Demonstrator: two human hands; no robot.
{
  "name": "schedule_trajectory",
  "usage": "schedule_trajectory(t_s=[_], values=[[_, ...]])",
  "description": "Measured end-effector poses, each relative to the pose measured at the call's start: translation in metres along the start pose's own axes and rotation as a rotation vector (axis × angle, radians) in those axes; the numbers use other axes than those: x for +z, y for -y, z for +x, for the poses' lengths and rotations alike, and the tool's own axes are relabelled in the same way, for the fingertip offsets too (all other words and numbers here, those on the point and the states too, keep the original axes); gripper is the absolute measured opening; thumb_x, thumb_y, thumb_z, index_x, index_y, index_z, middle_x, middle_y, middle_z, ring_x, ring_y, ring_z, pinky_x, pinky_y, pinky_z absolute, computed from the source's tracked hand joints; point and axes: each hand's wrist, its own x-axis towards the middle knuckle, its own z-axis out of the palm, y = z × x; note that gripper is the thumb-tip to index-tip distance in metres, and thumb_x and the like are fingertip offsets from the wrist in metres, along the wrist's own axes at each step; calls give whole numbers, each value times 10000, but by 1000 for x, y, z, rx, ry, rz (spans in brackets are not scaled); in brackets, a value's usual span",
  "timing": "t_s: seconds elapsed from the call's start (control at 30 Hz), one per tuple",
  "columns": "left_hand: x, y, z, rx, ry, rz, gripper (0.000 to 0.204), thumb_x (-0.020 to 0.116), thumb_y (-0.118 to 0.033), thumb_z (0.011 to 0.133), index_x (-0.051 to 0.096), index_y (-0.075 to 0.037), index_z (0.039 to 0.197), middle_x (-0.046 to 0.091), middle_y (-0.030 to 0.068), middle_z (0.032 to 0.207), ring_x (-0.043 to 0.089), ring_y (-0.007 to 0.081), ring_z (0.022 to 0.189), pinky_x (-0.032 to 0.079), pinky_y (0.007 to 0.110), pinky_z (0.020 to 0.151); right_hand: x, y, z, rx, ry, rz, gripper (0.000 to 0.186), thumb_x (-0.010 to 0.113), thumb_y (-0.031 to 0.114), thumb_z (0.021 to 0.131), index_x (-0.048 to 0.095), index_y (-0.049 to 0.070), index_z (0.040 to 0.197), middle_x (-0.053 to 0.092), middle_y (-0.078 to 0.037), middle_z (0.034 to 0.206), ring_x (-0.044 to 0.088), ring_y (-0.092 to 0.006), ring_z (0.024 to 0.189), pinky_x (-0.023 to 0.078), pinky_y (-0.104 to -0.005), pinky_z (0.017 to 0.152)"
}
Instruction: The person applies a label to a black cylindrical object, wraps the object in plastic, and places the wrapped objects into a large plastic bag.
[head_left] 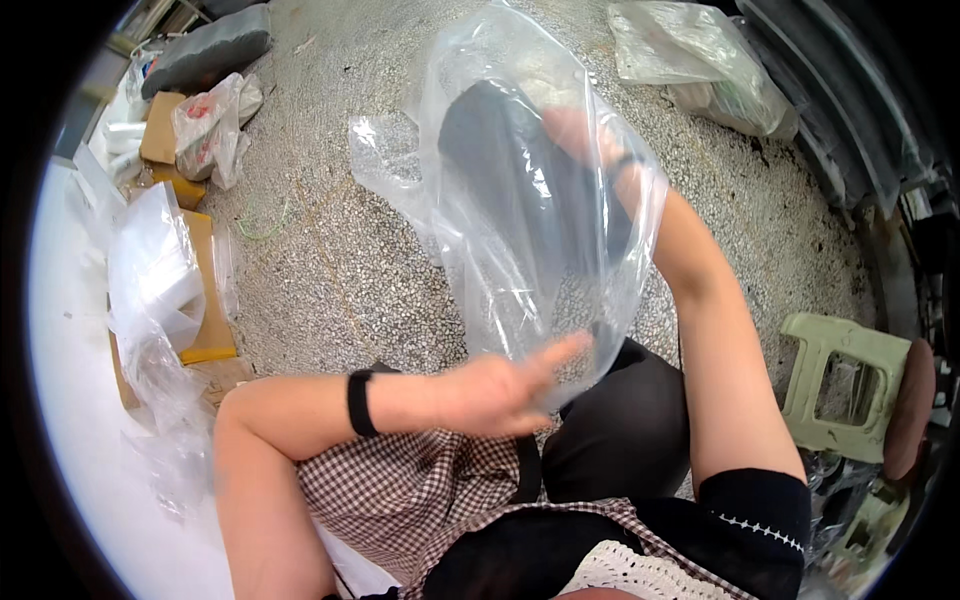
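A large clear plastic bag (500, 290) hangs in front of me above the speckled floor. Inside it is a long, dark grey piece with a rounded end (490, 150), seen through the shiny film. My right hand (585, 138) reaches in under the film and grips the far right side of this piece; its fingers are partly veiled by plastic. Low on the bag, near its edge, my left hand (490, 395) pinches the film, slightly blurred, with the index finger pointing right. What lies under its fingertips is hard to make out.
At left are a cardboard box (205, 290) with clear plastic sheets (155, 265), a crumpled bag (210, 130) and a grey rounded piece (210, 48). Wrapped dark pieces (850, 90) line the right, near a plastic bundle (690, 60). A pale green stool (840, 385) lies tipped at right.
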Motion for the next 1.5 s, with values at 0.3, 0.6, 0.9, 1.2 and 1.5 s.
schedule_trajectory(t_s=[0.3, 0.6, 0.9, 1.2, 1.5], values=[[-80, 15, 79, 419, -360, 427, 976, 613, -571, 805, 222, -56, 1536, 253, 245, 1533, 169, 408, 1455, 68, 542, 1185, -18, -45, -13, -264, 108, -780, 175, 541, 159, 948, 620, 41, 1049, 663, -144, 916, 649, -242, 793, 511, -387, 694], [-93, 54, 171, 657, -485, 368, 81, 693, -109, 755, 628, -97, 802, 631, 46, 810, 612, 294, 820, 472, 419, 760, 35, -59, -7, -734, 83, -753, 82, 559, 98, 883, 524, 26, 897, 561, -139, 826, 559, -344, 777, 455, -431, 701], [20, -75, 204, 892, 6, -462, 58, 645, -78, 817, 624, -39, 855, 579, 109, 824, 558, 322, 847, 450, 424, 790, 13, -28, 61, -690, -138, -841, 108, 555, 87, 874, 493, 15, 824, 515, -195, 811, 533, -392, 793, 434, -449, 696], [-123, 150, 26, -170, -1016, 18, 149, 536, -31, 919, 563, -25, 1065, 618, 108, 1005, 595, 208, 939, 510, 333, 799, -47, -59, -17, -580, -137, -924, 108, 510, 50, 924, 509, 11, 823, 506, -135, 761, 531, -276, 729, 432, -379, 673], [37, 239, 42, 35, -256, -1308, 526, 326, -405, 1044, 412, -68, 1438, 433, 161, 1461, 468, 306, 1303, 386, 443, 1099, 12, -20, 7, -497, -411, -699, 131, 512, 76, 950, 570, -29, 897, 549, -190, 775, 564, -310, 723, 453, -401, 669]])
